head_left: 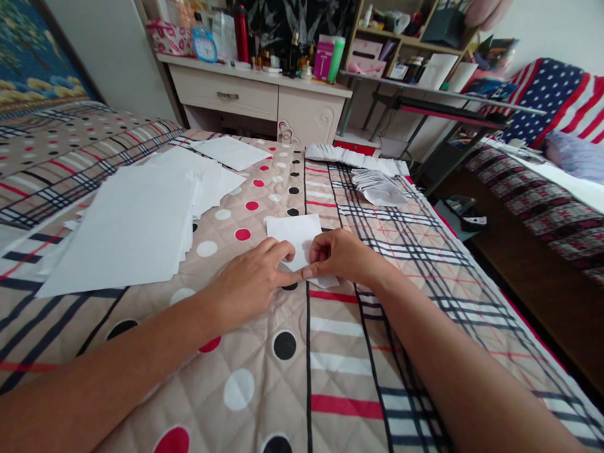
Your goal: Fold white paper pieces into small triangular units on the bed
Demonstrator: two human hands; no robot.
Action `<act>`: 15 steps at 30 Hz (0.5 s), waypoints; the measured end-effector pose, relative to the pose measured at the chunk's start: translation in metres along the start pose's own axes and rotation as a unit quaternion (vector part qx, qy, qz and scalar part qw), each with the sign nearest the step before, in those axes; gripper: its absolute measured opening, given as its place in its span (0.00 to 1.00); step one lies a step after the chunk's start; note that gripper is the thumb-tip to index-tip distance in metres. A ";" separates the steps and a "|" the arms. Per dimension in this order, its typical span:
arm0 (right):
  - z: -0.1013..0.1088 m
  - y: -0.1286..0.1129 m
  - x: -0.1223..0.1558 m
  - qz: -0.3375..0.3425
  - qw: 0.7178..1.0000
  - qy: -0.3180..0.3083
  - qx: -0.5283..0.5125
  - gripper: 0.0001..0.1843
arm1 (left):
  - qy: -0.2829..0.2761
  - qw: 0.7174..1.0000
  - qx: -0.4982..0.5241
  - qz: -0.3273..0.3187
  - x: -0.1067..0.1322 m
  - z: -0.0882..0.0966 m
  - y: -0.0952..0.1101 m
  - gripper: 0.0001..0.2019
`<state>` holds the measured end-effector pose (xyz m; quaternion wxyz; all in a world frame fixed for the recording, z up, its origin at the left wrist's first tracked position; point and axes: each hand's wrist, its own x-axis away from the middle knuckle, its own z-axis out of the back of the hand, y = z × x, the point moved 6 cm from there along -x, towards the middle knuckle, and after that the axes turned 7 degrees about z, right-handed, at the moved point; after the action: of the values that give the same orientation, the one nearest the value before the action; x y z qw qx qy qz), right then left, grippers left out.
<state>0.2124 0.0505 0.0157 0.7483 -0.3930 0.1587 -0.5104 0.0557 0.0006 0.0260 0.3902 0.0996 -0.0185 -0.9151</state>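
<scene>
A small white sheet of paper lies on the patterned bedspread between my hands. My left hand is at its left and near edge, fingers curled and the thumb stretched along that edge. Thumb and fingers of my right hand pinch the paper's near edge. The two thumbs meet there. To the left lies a loose pile of larger white sheets, with more white paper behind it. Farther off on the right are a row of folded white papers and a fanned bunch of them.
The bedspread with dots and stripes reaches up to a white dresser bearing a blue clock and a red flask. A desk with shelves stands at the back right. The bed's right edge drops to a brown floor.
</scene>
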 end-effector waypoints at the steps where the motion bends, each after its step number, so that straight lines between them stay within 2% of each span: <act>1: 0.000 -0.003 0.001 -0.001 1.000 -0.011 0.024 0.15 | -0.004 1.000 0.013 -0.002 0.000 -0.001 -0.001 0.32; 4: 0.001 -0.012 0.006 -0.005 0.992 -0.033 0.120 0.15 | -0.017 0.999 0.040 -0.001 0.002 -0.003 -0.008 0.35; 7: 0.002 -0.019 0.009 -0.011 0.981 -0.053 0.184 0.15 | -0.003 0.999 0.003 0.041 0.006 0.002 -0.018 0.31; 15: 0.003 -0.021 0.010 -0.036 0.975 -0.063 0.212 0.15 | 0.001 0.981 -0.123 0.153 0.010 0.017 -0.032 0.25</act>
<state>0.2057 0.0391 0.0353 0.8042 -0.2623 -0.0144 -0.5331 0.0229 0.0155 0.0377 0.5350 0.0475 0.0794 -0.8398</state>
